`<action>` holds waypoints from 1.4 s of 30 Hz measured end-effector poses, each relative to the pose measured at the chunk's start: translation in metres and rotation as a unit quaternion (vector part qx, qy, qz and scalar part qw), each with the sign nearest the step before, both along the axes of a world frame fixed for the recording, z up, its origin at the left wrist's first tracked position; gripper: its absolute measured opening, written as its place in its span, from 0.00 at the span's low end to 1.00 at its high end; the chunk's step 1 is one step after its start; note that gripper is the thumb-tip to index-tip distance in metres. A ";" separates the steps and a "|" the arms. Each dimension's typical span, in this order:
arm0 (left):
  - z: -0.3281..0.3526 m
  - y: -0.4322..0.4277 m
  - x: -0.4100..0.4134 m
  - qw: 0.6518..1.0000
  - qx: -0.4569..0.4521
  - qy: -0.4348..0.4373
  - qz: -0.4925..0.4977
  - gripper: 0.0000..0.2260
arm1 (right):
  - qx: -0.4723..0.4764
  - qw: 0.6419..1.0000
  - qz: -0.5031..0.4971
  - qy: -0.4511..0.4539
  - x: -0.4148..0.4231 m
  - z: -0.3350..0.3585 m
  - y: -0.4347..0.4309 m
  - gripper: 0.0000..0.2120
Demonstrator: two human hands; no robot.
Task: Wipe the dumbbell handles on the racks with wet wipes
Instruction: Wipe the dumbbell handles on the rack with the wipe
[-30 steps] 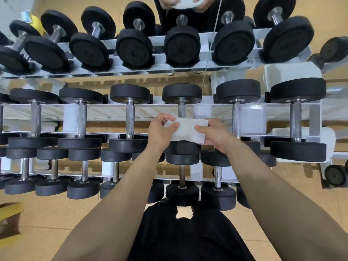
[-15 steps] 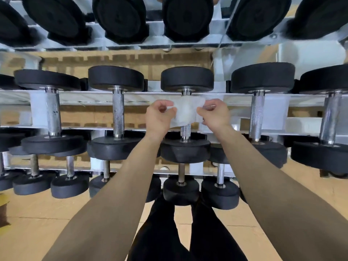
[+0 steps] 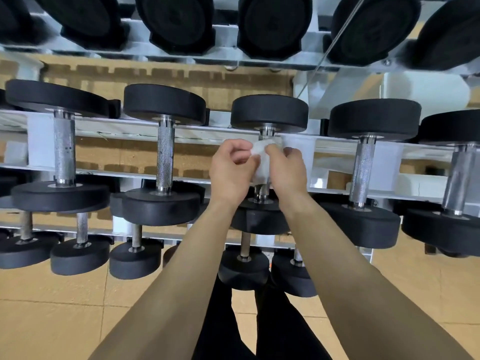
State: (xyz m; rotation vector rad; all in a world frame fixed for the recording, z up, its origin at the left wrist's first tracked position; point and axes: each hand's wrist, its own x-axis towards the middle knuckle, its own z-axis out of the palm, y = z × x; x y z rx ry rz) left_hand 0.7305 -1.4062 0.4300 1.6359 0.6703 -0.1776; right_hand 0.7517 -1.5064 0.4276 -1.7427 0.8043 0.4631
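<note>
A white wet wipe is wrapped around the metal handle of the middle dumbbell on the middle shelf of the white rack. My left hand and my right hand both grip the wipe around that handle, side by side, fingers curled. Only the handle's top and bottom ends show; the hands and wipe hide the remainder. More black dumbbells with knurled steel handles, one to the left and another to the right, lie along the same shelf.
An upper shelf of larger black dumbbells hangs over the hands. A lower shelf holds smaller dumbbells near my legs. A thin cable runs diagonally at the upper right. The floor below is tan tile.
The view has moved closer to the rack. My hands have come together, bringing the stretched-out wipe around the middle dumbbell's handle.
</note>
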 end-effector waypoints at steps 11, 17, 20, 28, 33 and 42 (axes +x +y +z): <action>-0.016 0.006 -0.039 0.990 0.055 -0.001 0.133 0.04 | 0.194 0.980 0.030 0.033 0.025 -0.028 0.001 0.12; -0.021 -0.008 -0.057 0.989 0.041 -0.005 0.139 0.05 | 0.303 0.951 0.013 0.066 0.050 -0.032 -0.003 0.09; -0.023 -0.010 -0.059 0.990 0.046 -0.013 0.129 0.05 | 0.296 0.953 0.006 0.057 0.047 -0.031 -0.001 0.09; -0.020 -0.009 -0.057 0.991 0.025 -0.017 0.129 0.05 | 0.164 0.960 0.201 0.110 0.001 -0.019 -0.012 0.07; -0.027 -0.008 -0.059 0.993 0.038 -0.015 0.112 0.05 | 0.200 0.977 0.033 0.070 0.043 -0.024 0.001 0.09; -0.019 -0.009 -0.058 0.992 0.033 -0.039 0.116 0.05 | 0.140 0.966 0.176 0.128 0.002 -0.028 -0.007 0.09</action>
